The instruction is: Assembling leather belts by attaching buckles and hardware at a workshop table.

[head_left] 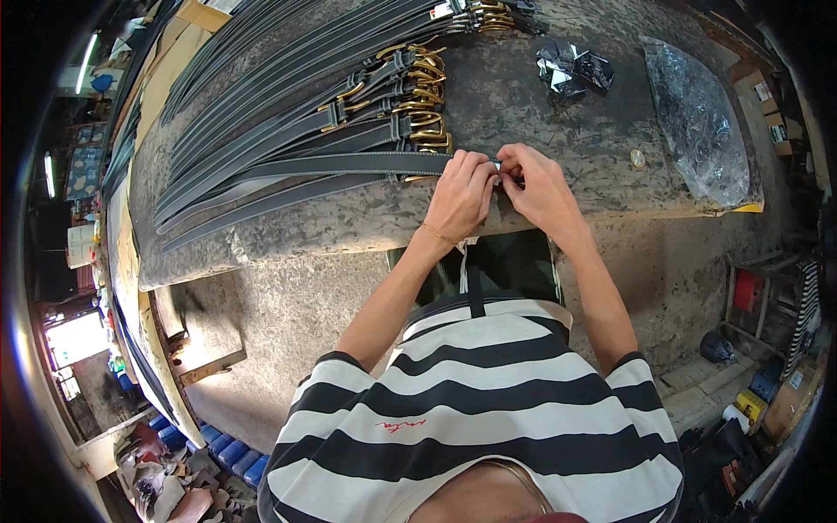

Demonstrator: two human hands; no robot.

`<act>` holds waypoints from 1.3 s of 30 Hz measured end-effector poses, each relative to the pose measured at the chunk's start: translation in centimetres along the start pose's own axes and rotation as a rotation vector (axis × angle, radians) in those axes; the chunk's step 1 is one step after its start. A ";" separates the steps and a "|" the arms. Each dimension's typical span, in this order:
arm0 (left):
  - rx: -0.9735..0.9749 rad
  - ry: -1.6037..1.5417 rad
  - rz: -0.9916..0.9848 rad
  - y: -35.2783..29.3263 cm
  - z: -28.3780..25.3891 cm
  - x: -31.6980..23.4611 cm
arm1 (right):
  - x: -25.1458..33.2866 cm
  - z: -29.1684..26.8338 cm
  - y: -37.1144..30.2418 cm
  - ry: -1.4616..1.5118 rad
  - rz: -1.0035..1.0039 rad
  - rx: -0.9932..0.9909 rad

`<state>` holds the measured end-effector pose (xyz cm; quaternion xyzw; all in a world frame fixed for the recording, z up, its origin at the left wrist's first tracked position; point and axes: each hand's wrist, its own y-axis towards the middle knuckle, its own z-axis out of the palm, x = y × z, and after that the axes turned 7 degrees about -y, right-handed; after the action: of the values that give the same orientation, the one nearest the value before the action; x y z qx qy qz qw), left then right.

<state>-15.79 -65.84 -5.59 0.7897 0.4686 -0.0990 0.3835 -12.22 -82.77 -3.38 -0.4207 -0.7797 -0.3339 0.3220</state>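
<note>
A dark belt with pale edge stitching [349, 164] stretches over the near part of the table, its right end running into my hands. My left hand [462, 192] is closed around that end, its fingers bent over the strap. Right beside it, my right hand [536, 187] has thumb and forefinger pinched at the belt's tip, where a small bluish-white bit shows; what exactly sits in the pinch is hidden. Just beyond the left hand lies a pile of similar belts with gold-coloured buckles [427, 122], their straps fanning leftward.
The worn, dark-stained table [523, 122] ends in a near edge close to my waist. On it are black-and-white crumpled packets [575, 71], a small round disc [637, 159] and a clear plastic bag [702, 122]. Another row of buckled belts [488, 17] lies farther back.
</note>
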 end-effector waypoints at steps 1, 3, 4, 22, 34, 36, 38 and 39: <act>-0.018 -0.029 -0.010 0.1 0.0 -0.1 | 0.1 -0.1 0.0 0.000 0.001 0.003; -0.036 -0.058 -0.022 0.2 0.0 -0.2 | 0.5 -0.6 0.0 0.012 0.062 0.028; -0.031 -0.056 -0.017 0.2 -0.1 -0.2 | 0.5 -0.6 0.0 0.012 0.063 0.030; -0.009 -0.083 -0.021 0.0 0.0 0.1 | 0.4 -0.6 0.1 0.082 0.060 0.025; 0.018 0.004 -0.045 0.1 -1.1 -0.8 | -0.4 -0.1 -0.7 0.083 0.026 -0.036; 0.002 0.004 -0.039 0.2 -1.8 -0.4 | -0.3 -1.0 -0.9 -0.065 -0.005 -0.043; 0.109 0.018 0.025 -0.4 -2.6 0.5 | 0.1 -2.0 -1.2 -0.129 -0.049 -0.054; 0.111 0.017 0.024 -0.5 -2.8 0.9 | 0.1 -2.3 -1.4 -0.193 -0.093 -0.065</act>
<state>-16.25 -63.10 -4.37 0.8161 0.4559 -0.1135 0.3366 -12.97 -85.15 -2.38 -0.4244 -0.8144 -0.3318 0.2158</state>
